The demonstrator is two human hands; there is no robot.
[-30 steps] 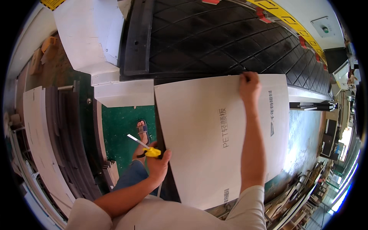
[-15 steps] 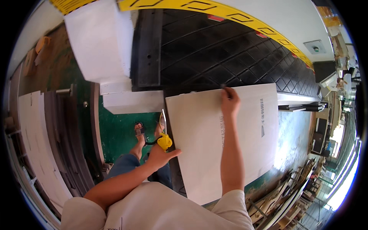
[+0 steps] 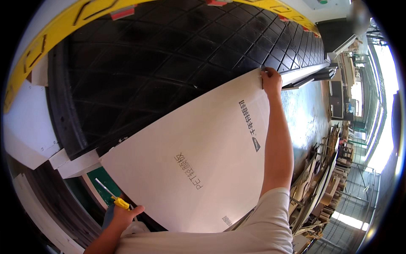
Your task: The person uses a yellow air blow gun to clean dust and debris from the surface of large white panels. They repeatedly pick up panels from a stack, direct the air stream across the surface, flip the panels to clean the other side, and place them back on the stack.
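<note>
A large pale board (image 3: 211, 135) with dark print lies partly over the black, grooved machine bed (image 3: 169, 63). At the board's far right corner is my right hand (image 3: 272, 79), its fingers closed. A small dark bit shows at the fingertips, too small to name. My left hand (image 3: 124, 218) is wrapped round a yellow hand tool (image 3: 122, 203) with a long, thin, pale rod sticking out. This hand is beside the board's near left edge, its thumb lying toward it. The lower part of the tool is hidden in the palm.
A yellow beam (image 3: 55, 40) with black marks arches over the bed, red pieces (image 3: 122, 12) beneath it. Dark panels (image 3: 42, 199) stand at the left. Stacked offcuts (image 3: 317, 182) line the right, past a shiny floor (image 3: 302, 110). A white housing (image 3: 29, 122) stands far left.
My right hand has slid rightward along the board's far edge to its corner. The view has shifted right and turned. My left hand still holds the yellow tool beside the board.
</note>
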